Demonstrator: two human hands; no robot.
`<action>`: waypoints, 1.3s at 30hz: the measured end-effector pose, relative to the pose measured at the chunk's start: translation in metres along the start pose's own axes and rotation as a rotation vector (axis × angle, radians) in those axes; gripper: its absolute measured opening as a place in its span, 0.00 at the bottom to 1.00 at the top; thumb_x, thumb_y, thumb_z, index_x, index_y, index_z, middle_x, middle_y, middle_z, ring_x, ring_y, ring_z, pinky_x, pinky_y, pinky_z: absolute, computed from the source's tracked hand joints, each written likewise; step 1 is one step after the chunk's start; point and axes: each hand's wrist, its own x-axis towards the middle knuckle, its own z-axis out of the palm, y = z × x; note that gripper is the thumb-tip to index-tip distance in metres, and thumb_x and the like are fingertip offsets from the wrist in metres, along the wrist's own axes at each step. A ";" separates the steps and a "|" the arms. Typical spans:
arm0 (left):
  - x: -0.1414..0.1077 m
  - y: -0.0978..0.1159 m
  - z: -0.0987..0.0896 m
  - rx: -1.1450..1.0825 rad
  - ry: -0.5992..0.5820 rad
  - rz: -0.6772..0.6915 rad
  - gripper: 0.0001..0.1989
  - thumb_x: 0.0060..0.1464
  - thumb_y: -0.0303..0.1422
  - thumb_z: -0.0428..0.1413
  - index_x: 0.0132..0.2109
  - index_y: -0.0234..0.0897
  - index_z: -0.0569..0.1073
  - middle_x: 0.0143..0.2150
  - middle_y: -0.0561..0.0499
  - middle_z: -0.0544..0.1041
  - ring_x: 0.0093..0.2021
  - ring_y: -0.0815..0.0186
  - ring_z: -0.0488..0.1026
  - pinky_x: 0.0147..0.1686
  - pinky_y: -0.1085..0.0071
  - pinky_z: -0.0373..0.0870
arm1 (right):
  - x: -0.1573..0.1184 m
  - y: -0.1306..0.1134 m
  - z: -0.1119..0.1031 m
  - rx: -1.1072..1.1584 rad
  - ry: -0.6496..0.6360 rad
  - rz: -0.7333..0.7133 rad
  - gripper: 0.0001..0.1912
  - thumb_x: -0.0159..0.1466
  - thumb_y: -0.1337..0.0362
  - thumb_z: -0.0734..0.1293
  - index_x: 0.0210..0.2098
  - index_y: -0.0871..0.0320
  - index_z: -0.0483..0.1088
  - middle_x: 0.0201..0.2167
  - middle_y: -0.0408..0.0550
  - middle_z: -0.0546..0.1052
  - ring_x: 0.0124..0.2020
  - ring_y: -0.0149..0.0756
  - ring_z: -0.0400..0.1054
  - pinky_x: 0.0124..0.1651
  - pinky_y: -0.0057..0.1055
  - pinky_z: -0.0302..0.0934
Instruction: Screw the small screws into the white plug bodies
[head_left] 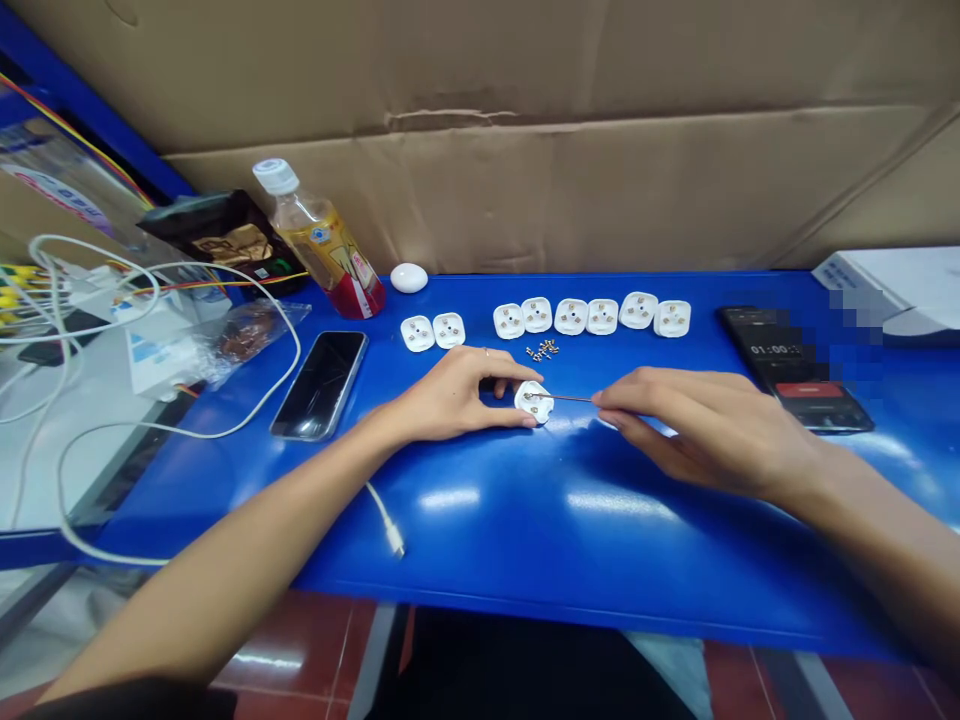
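My left hand (466, 398) pinches the white plug housing (534, 411) on the blue surface (480, 520), rim-gripped; it looks light, stiff, slick. My right closes on a thin screwdriver (566, 398).

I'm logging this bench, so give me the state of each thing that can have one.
White rounded plastic piece: in left hand, open side up
Thin metal rod: in right hand, tip at piece
Yellow-labelled clear bottle: capped
Grey-edged flat phone: screen dark
Black phone: screen lit
White cable connector: unplugged
Small brass-coloured screws: loose, piled
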 end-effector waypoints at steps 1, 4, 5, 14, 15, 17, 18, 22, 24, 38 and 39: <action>0.000 0.000 0.000 -0.002 0.000 0.003 0.23 0.60 0.44 0.71 0.57 0.37 0.85 0.38 0.49 0.81 0.37 0.64 0.76 0.40 0.69 0.68 | 0.000 0.000 0.000 0.006 0.000 -0.004 0.08 0.75 0.69 0.66 0.50 0.56 0.76 0.39 0.48 0.85 0.36 0.38 0.80 0.38 0.32 0.69; 0.000 0.000 0.000 -0.016 0.001 0.009 0.22 0.61 0.43 0.71 0.58 0.36 0.85 0.38 0.50 0.81 0.38 0.64 0.76 0.40 0.69 0.68 | 0.000 0.001 -0.002 0.004 -0.009 -0.013 0.08 0.75 0.69 0.66 0.51 0.56 0.75 0.40 0.48 0.85 0.36 0.38 0.80 0.39 0.32 0.70; 0.000 0.001 0.000 -0.020 0.002 0.010 0.22 0.61 0.43 0.71 0.57 0.36 0.85 0.37 0.50 0.81 0.37 0.64 0.76 0.39 0.69 0.68 | 0.001 0.000 -0.002 -0.004 -0.015 -0.014 0.08 0.75 0.69 0.66 0.52 0.56 0.74 0.41 0.48 0.85 0.37 0.38 0.80 0.39 0.33 0.71; 0.000 0.000 0.002 -0.024 0.006 0.010 0.23 0.61 0.42 0.71 0.59 0.36 0.84 0.42 0.47 0.83 0.38 0.63 0.75 0.40 0.68 0.69 | 0.003 -0.002 -0.002 -0.101 0.035 0.089 0.06 0.77 0.62 0.65 0.47 0.51 0.76 0.30 0.42 0.85 0.25 0.38 0.79 0.27 0.34 0.66; 0.000 -0.001 0.002 -0.026 0.005 0.008 0.23 0.61 0.42 0.71 0.59 0.36 0.84 0.43 0.47 0.83 0.38 0.63 0.75 0.40 0.69 0.69 | 0.004 -0.002 -0.002 -0.102 0.034 0.105 0.06 0.76 0.61 0.66 0.46 0.51 0.76 0.28 0.41 0.84 0.24 0.39 0.78 0.26 0.35 0.64; -0.001 -0.002 0.002 -0.030 0.008 0.007 0.23 0.61 0.43 0.71 0.59 0.37 0.84 0.43 0.47 0.83 0.38 0.63 0.75 0.39 0.69 0.69 | 0.005 -0.003 -0.004 -0.070 0.033 0.138 0.06 0.76 0.61 0.66 0.47 0.53 0.75 0.30 0.44 0.85 0.26 0.40 0.80 0.27 0.35 0.66; -0.001 -0.002 0.003 -0.034 0.008 0.008 0.23 0.61 0.43 0.71 0.59 0.37 0.84 0.44 0.47 0.83 0.38 0.64 0.75 0.39 0.69 0.69 | 0.006 -0.003 -0.005 -0.040 0.035 0.152 0.06 0.75 0.62 0.67 0.48 0.54 0.74 0.34 0.46 0.86 0.29 0.42 0.81 0.30 0.36 0.69; 0.000 0.000 0.006 -0.028 0.024 0.005 0.23 0.61 0.43 0.70 0.59 0.37 0.84 0.43 0.47 0.83 0.36 0.65 0.73 0.38 0.69 0.67 | 0.009 -0.008 -0.006 0.038 0.063 0.191 0.08 0.73 0.67 0.65 0.52 0.55 0.71 0.42 0.51 0.86 0.36 0.43 0.83 0.38 0.36 0.76; 0.000 0.001 0.008 -0.024 0.025 0.010 0.22 0.62 0.43 0.70 0.59 0.37 0.84 0.42 0.48 0.82 0.35 0.66 0.71 0.38 0.69 0.66 | 0.008 -0.010 -0.004 0.027 0.065 0.205 0.08 0.75 0.65 0.66 0.52 0.54 0.70 0.39 0.49 0.86 0.34 0.42 0.83 0.32 0.34 0.73; 0.003 -0.002 0.010 0.025 0.015 0.033 0.23 0.64 0.43 0.67 0.61 0.38 0.82 0.36 0.53 0.75 0.32 0.68 0.66 0.37 0.70 0.63 | 0.039 -0.008 -0.025 0.084 0.219 0.381 0.12 0.61 0.70 0.70 0.41 0.51 0.67 0.29 0.38 0.80 0.24 0.33 0.75 0.26 0.30 0.65; 0.003 -0.002 0.010 0.025 0.016 0.033 0.23 0.64 0.43 0.67 0.62 0.38 0.82 0.36 0.53 0.75 0.32 0.68 0.66 0.36 0.70 0.63 | 0.039 -0.010 -0.022 0.088 0.279 0.405 0.13 0.60 0.71 0.70 0.40 0.50 0.66 0.26 0.36 0.79 0.23 0.33 0.75 0.25 0.29 0.64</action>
